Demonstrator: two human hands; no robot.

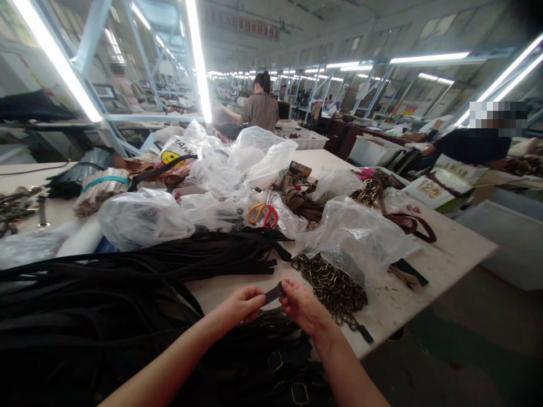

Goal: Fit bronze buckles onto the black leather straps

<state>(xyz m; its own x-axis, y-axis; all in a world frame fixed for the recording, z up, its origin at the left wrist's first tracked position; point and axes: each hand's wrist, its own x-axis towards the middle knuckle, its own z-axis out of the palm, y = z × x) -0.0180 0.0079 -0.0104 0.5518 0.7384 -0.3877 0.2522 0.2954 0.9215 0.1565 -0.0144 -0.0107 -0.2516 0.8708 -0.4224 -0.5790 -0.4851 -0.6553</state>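
We are looking down at a pale worktable [445,249] standing in a long workshop, with tube lights [199,62] running overhead and other people working at benches farther back. Black straps [127,271] are lying in a thick heap across the near left of the table and spilling over its front edge. Clear plastic bags [144,217] are crowding the middle, most of them crumpled so that we cannot tell their contents; one open bag [360,237] is spilling a pile of bronze metal buckles [331,285] onto the tabletop. Orange-and-red scissors [263,213] are resting on the bags beyond, near brown straps [301,198]. At the front edge, our left hand [240,308] and right hand [303,308] are meeting over the black heap, each closing thumb and fingers on one end of a short black strap piece [274,294], which is hanging between them just beside the buckles.
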